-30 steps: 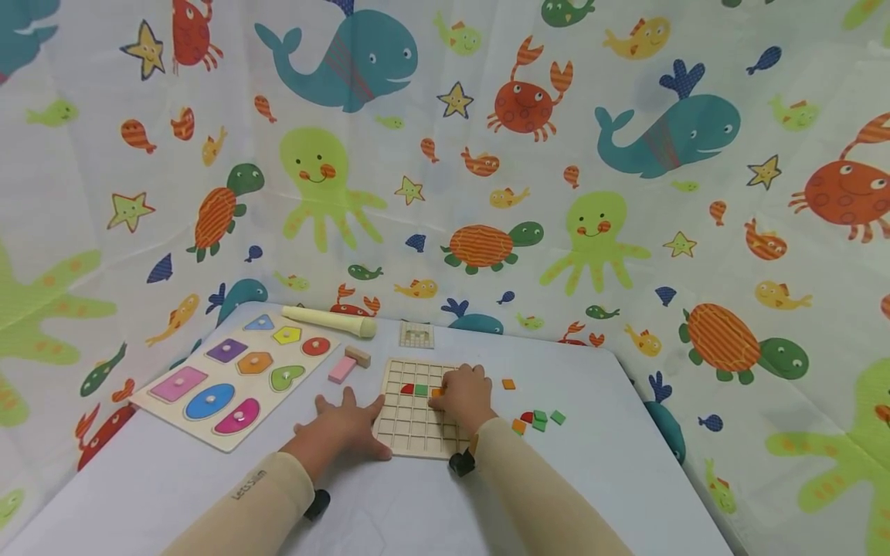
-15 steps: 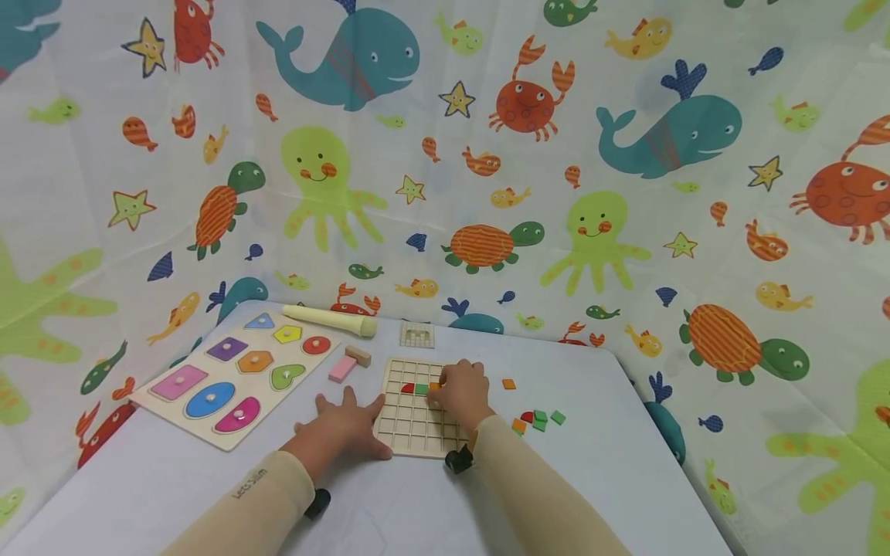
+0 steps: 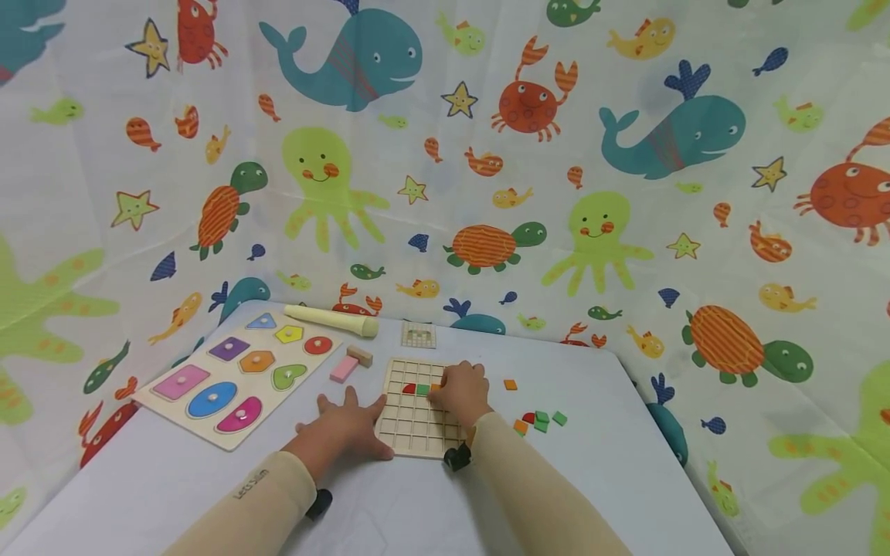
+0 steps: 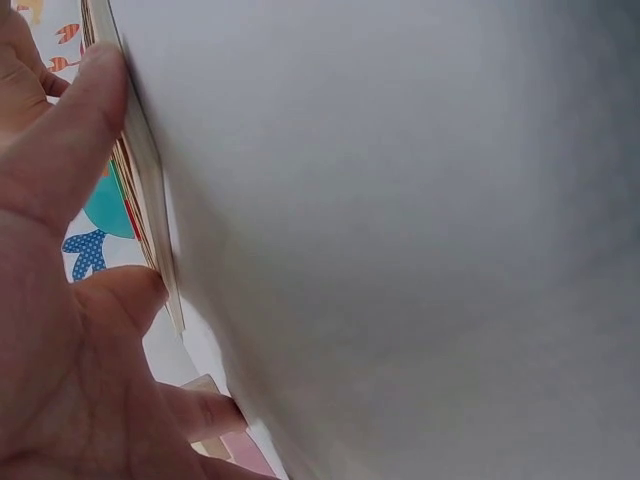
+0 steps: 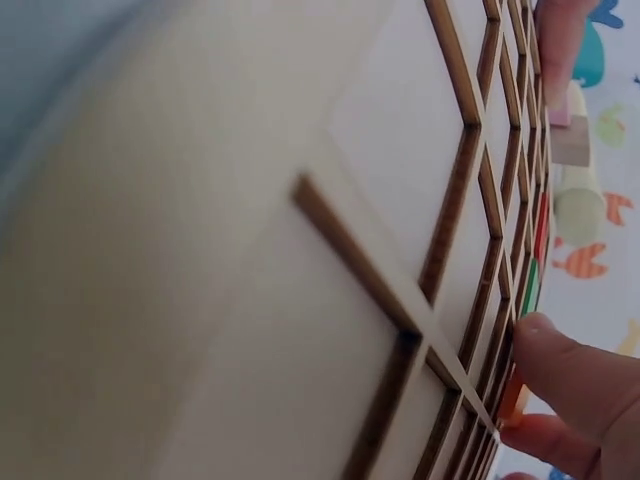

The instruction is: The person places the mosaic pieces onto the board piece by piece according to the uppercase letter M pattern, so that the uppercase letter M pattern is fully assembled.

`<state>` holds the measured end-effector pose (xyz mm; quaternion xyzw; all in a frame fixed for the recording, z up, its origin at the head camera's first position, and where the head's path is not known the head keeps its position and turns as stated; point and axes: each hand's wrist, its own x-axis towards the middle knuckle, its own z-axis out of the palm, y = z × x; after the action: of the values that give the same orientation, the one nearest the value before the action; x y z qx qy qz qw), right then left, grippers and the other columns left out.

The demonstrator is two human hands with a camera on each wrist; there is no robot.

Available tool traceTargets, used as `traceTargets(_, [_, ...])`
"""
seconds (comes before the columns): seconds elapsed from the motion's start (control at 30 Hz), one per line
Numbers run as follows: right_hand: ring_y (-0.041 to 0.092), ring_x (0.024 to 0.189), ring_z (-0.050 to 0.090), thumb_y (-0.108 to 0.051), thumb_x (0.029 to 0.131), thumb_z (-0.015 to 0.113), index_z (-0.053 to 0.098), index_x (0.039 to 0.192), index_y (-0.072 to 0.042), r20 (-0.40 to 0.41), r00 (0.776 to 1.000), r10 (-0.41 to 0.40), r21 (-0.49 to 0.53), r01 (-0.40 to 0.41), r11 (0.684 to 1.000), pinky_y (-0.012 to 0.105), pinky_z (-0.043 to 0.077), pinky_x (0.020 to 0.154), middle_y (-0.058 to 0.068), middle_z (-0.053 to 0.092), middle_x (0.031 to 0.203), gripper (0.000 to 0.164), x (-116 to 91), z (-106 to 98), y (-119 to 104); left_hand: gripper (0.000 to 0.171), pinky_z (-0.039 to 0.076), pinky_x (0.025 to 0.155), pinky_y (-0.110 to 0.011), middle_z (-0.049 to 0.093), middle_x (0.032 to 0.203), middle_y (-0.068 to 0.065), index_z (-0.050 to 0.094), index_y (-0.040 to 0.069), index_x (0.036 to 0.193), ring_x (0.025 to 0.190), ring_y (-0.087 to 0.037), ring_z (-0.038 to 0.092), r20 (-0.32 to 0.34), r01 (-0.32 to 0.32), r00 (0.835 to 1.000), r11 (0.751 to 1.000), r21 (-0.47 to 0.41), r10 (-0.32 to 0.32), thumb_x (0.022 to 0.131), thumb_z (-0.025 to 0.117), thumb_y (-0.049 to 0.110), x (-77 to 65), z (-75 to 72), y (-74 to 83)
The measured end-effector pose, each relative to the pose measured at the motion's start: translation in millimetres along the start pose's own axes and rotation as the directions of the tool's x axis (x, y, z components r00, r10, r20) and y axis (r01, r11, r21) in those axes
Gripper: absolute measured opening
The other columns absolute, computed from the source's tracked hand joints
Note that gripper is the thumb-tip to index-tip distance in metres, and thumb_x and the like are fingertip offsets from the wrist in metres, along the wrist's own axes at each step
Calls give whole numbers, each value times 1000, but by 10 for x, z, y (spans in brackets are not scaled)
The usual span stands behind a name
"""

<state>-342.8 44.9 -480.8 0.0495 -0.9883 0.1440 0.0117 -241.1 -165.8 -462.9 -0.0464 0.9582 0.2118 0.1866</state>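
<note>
A square wooden grid board (image 3: pixel 410 432) lies flat on the table, a red curved tile (image 3: pixel 409 389) and a green square tile (image 3: pixel 422 391) side by side in its cells. My right hand (image 3: pixel 462 394) is over the board's right half. Its thumb and forefinger pinch an orange tile (image 5: pixel 514 394) in the cell just right of the green one. At the board's left side, my left hand (image 3: pixel 341 432) is spread, with its thumb at the near corner and forefinger along the left edge. The left wrist view shows those fingertips (image 4: pixel 105 75) against the board's rim.
Several red, green and orange tiles (image 3: pixel 541 421) lie right of the board, one orange tile (image 3: pixel 511 384) farther back. A shape puzzle (image 3: pixel 236 394) lies at left, near pink (image 3: pixel 344 369) and brown blocks (image 3: pixel 359 355). Behind are a cream microphone-shaped object (image 3: pixel 330 318) and a small patterned card (image 3: pixel 419 335).
My right hand has shifted slightly left and away from me over the board, its fingers still at the orange tile. The left hand keeps its place at the board's edge.
</note>
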Motion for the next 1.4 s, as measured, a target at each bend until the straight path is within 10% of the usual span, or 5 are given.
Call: traceTargets(1.4, [26,96,46,-44,92,83,84,94,-24,39,998,-44,-197,51,979,45,46,88,1,62,95,21,-29,-55,-77,110,15,103,-98,12,174,-31,37,38,165,151,-74,1,-5,-6,1000,1000,8,6,72,91,63,5,7,4])
